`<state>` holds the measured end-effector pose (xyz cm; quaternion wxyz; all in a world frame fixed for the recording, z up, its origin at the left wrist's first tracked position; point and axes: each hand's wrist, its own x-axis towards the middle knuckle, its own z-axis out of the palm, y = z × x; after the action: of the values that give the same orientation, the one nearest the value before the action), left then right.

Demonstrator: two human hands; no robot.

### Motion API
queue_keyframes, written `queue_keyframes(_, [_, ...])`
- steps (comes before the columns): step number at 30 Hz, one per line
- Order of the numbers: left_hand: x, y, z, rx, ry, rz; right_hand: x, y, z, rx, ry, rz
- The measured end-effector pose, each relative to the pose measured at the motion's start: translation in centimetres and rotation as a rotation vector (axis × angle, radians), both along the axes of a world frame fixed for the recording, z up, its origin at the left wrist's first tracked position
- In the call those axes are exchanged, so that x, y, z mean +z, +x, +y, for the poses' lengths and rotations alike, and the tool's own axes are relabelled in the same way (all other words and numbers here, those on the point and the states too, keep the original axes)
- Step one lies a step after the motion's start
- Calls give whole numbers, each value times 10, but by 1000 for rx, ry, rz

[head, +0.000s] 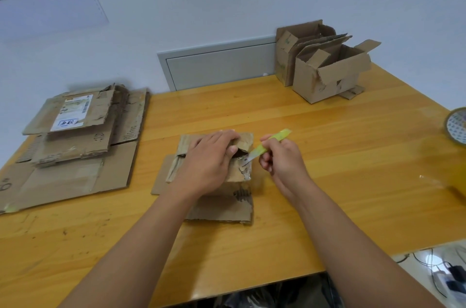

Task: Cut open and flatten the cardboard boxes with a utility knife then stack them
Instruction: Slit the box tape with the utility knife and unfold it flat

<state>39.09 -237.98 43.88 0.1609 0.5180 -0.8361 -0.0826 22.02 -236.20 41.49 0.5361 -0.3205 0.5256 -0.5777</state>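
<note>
Bright, even light; warped edges.

One utility knife (268, 145), yellow-green. Two open cardboard boxes (327, 73) stand upright right of the wall panel (216, 65). One partly flattened box (222, 176) lies in front of that panel. One stack of flattened cardboard (73, 136) lies left of it; its sheets can't be counted. One tape roll (457, 128), far right.
</note>
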Motion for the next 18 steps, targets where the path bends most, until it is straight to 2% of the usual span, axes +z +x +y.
queue_keyframes(4, [1, 0, 1, -4, 1, 2, -3, -3, -8, -101, 30, -7])
queue_keyframes(18, [3, 1, 0, -1, -12, 6, -6, -1, -18, -154, -40, -108])
